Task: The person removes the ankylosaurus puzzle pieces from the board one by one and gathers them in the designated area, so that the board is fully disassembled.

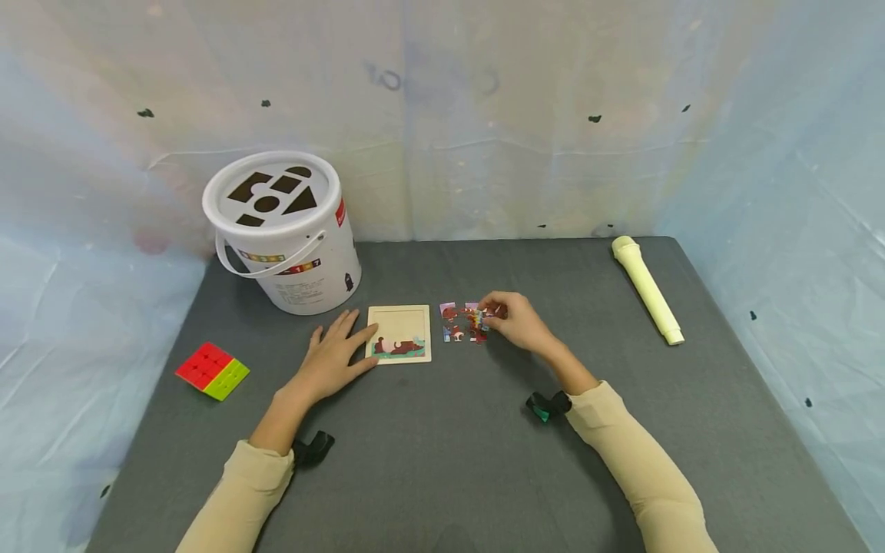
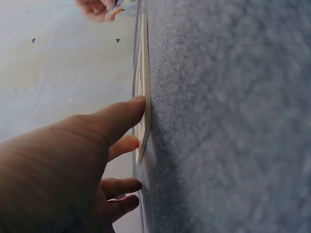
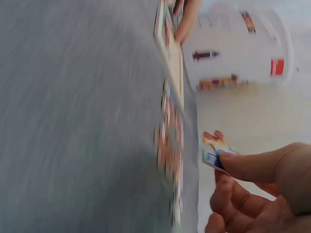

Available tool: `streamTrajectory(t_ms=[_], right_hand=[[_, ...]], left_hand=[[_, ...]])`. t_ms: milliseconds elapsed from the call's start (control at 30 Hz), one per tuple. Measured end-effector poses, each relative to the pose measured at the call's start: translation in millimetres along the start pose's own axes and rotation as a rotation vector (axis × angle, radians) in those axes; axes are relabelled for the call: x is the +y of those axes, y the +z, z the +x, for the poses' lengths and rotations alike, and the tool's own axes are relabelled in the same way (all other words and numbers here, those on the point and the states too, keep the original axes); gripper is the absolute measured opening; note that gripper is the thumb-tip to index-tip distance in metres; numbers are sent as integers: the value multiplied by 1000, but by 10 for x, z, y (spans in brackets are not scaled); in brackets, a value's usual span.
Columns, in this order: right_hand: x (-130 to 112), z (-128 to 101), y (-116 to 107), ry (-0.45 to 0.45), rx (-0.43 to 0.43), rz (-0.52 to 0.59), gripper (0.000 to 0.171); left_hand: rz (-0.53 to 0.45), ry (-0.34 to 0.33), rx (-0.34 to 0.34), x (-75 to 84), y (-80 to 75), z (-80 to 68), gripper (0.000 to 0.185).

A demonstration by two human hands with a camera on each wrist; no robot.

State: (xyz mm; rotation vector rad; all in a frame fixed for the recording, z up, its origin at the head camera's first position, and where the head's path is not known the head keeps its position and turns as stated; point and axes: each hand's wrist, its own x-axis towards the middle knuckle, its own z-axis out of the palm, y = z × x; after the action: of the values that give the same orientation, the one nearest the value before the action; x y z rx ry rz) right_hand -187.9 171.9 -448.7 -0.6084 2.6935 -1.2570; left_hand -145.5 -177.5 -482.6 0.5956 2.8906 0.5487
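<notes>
A wooden puzzle board (image 1: 399, 335) lies on the table, with brown and green pieces fitted along its near edge. Spread fingers of my left hand (image 1: 333, 357) rest at the board's left edge; in the left wrist view the thumb (image 2: 127, 114) touches its rim. My right hand (image 1: 520, 322) pinches a puzzle piece (image 3: 216, 151) between thumb and fingers, raised off the table in the right wrist view. Beneath and left of that hand, several loose puzzle pieces (image 1: 454, 322) lie right of the board; the right wrist view blurs them.
A white lidded bucket (image 1: 304, 284) with shape holes stands behind my left hand. At the left lies a red and yellow-green puzzle cube (image 1: 212, 371). A pale yellow stick-like object (image 1: 648, 290) lies at the far right. Plastic sheeting (image 1: 470, 192) hangs behind the table.
</notes>
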Motion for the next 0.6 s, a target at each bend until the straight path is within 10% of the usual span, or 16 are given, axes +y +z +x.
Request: streamTrajectory(t_ms=[600], right_hand=[[325, -216, -66, 37, 0, -146, 16]], left_hand=[[-26, 2, 54, -68, 19, -22, 71]])
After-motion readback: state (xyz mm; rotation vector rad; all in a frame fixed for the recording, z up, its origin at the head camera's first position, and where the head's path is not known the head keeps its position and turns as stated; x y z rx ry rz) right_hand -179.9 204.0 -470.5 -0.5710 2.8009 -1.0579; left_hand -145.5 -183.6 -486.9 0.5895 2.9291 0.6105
